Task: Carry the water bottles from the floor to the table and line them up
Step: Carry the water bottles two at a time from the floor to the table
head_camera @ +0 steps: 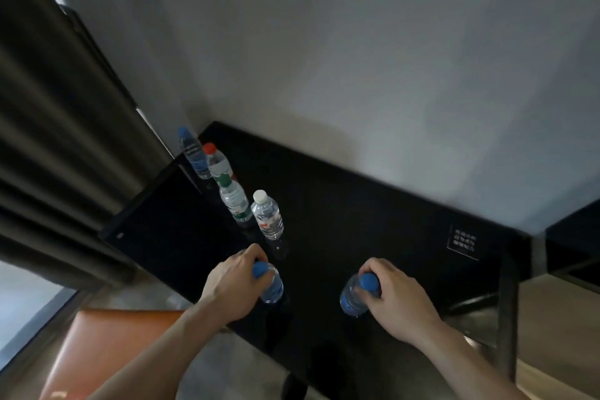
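Several clear water bottles stand in a row on the black table (373,221): a blue-capped bottle (191,152) at the far left corner, then a red-capped bottle (218,163), a green-capped bottle (234,199) and a white-capped bottle (268,216). My left hand (232,282) grips the neck of a blue-capped bottle (272,287) at the near end of that row. My right hand (397,290) grips another blue-capped bottle (352,297) by its top, further right over the table. Whether either held bottle touches the tabletop I cannot tell.
A grey wall runs behind the table. Dark curtains (65,139) hang at the left. An orange seat (107,344) sits below the table's near-left edge. A small white-printed sign (464,242) lies on the table at the right. A lower shelf (477,312) shows at the right.
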The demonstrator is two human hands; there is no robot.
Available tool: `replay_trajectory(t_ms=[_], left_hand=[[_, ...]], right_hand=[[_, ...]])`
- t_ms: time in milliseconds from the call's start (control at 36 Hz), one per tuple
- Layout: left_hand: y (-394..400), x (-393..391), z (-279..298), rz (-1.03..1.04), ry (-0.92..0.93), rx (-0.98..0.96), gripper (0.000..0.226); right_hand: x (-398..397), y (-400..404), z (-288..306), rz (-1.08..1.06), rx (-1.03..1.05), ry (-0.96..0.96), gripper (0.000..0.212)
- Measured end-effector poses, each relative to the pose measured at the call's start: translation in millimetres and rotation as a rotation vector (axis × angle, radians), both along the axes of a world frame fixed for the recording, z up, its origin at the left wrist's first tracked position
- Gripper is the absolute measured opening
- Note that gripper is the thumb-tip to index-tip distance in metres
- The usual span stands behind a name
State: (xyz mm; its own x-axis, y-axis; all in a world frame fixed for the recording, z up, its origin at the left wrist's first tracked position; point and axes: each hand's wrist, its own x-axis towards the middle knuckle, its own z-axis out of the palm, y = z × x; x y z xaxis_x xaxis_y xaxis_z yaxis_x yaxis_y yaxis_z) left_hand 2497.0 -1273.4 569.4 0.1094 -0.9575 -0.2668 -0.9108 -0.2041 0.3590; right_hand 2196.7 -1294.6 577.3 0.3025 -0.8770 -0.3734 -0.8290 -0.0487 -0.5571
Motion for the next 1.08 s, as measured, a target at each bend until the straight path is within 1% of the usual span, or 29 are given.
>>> replay_trajectory(t_ms=[111,194,250,306,472,611,750,861,1083], left_hand=[[-17.2,23.1,-12.2,-0.080,0.002,0.025,0.015],[-21.4,30.2,-19.6,-0.087,0.008,0.039,0.015],[-20.3,32.1,-22.1,-0.071,0.015,0.035,0.014],[-32.1,44.9,-25.0,-0.130,0.034,0.038,0.014],[-37.2,48.3,-32.0,-0.113,0.065,0.015,0.016],[-42.4,49.9,-28.9,-0.188,0.038,0.036,0.020],[-45.4,55.7,-23.3,-0.246,-0.035,0.051,0.021],[-46.9,60.9,-17.5,-0.283,-0.068,0.049,0.024],[-43.4,73.1,-7.0,-0.330,-0.135,0.057,0.031]], right_hand=[[29.3,-4.7,-9.7,-0.054,-0.001,0.023,0.018],[43.6,-5.9,-14.9,-0.090,-0.011,0.030,0.020],[50.1,-4.8,-18.4,-0.071,-0.004,0.043,0.020],[65.6,-2.9,-20.6,-0.138,-0.011,0.055,0.020],[78.4,-2.3,-25.4,-0.124,-0.022,0.067,0.021],[86.9,4.2,-26.9,-0.158,-0.022,0.058,0.022],[87.4,13.6,-27.1,-0.199,-0.042,0.057,0.021],[86.7,18.8,-25.1,-0.212,-0.052,0.093,0.022],[86.0,24.6,-18.5,-0.233,-0.043,0.166,0.042]])
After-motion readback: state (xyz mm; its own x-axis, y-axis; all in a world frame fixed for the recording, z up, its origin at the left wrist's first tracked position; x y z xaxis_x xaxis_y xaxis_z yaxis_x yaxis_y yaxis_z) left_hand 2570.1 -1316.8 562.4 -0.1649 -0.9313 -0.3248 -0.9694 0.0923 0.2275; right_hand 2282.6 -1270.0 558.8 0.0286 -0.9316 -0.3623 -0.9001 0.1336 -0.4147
